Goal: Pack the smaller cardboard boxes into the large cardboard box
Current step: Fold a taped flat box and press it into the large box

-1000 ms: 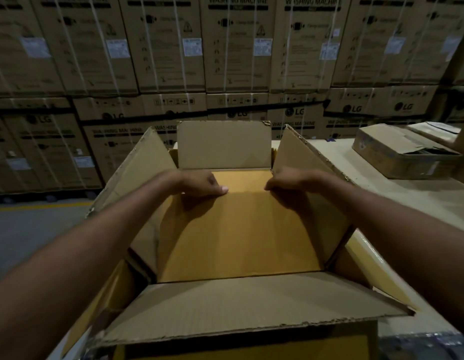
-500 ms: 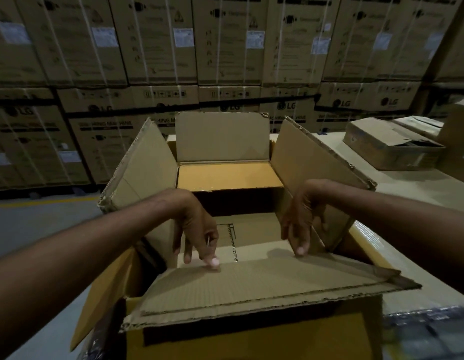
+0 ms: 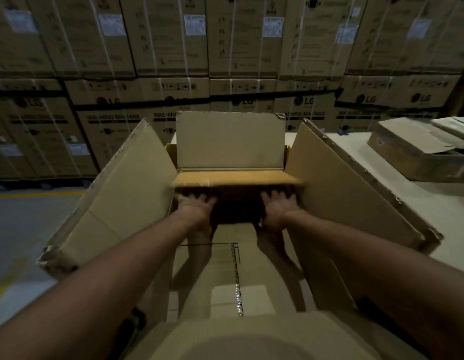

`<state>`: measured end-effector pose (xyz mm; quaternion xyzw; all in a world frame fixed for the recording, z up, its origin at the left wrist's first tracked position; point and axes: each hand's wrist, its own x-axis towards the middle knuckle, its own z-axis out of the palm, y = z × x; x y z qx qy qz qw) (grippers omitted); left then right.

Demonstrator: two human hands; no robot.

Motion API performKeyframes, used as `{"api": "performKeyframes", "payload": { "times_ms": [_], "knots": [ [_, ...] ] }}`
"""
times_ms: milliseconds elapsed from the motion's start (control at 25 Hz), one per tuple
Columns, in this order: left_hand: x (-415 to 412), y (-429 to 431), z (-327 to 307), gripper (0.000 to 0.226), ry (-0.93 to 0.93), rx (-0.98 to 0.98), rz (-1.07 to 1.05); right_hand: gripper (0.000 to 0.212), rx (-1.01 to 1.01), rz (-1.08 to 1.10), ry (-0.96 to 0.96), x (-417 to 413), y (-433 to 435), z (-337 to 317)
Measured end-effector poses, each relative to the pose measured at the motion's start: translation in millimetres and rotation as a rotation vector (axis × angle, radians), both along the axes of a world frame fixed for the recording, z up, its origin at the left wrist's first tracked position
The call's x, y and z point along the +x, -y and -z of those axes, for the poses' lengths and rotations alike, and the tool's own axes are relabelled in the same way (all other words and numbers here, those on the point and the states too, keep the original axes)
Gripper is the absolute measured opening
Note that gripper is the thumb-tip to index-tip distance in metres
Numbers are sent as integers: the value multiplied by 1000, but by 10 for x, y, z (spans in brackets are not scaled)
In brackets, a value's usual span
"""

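Note:
The large cardboard box (image 3: 127, 203) stands in front of me with its flaps spread outward. Inside, at the far end, a smaller cardboard box (image 3: 236, 178) shows a yellowish top and a dark near side. My left hand (image 3: 194, 207) and my right hand (image 3: 277, 207) lie with spread fingers against that dark side, one towards each end. Below my forearms a flat carton surface with a taped seam (image 3: 237, 271) lies lower in the large box. The fingertips are blurred and in shadow.
Another smaller cardboard box (image 3: 417, 152) lies on the pale table (image 3: 355, 157) to the right. A wall of stacked washing machine cartons (image 3: 225, 48) fills the back. Grey floor with a yellow line (image 3: 31, 216) lies to the left.
Both hands moved from the near part of the large box forward to the smaller box at the far end. My view has leaned in over the box.

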<state>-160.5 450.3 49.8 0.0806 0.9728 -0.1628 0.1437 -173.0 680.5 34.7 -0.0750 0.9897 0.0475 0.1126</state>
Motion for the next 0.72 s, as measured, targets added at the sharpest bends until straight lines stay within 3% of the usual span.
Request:
{"api": "performKeyframes", "payload": {
  "times_ms": [120, 240, 400, 520, 720],
  "knots": [
    [-409, 58, -286, 105, -324, 47, 25, 114, -62, -34, -365, -494, -68, -359],
    [-1000, 291, -457, 89, -467, 12, 33, 115, -20, 55, -371, -1060, -213, -565],
    [-1459, 727, -308, 80, -424, -55, -74, 111, 165, 52, -260, -1491, -453, -482],
    [-1476, 775, -157, 91, -460, -288, 12, 108, 325, 13, -361, -1583, -489, -271],
    [-1456, 723, -291, 108, -351, -404, 0, 83, 385, 28, -395, -1526, -478, -200]
  ]
}}
